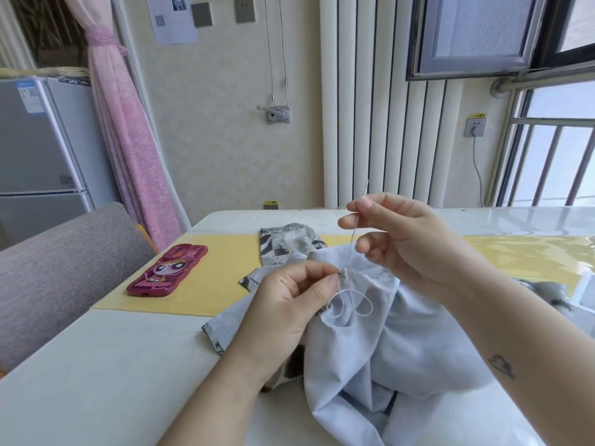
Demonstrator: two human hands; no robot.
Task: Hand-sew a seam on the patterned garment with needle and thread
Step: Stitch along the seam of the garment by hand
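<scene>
Right grip [402, 239] pinches slim needle [366, 187], left grip [289, 304] pinches soft garment [402, 336]

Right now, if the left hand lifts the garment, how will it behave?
Probably floppy: the garment drapes in loose folds. Likely light: the left hand bunches it with a fingertip pinch. Slack thread loops may snag.
</scene>
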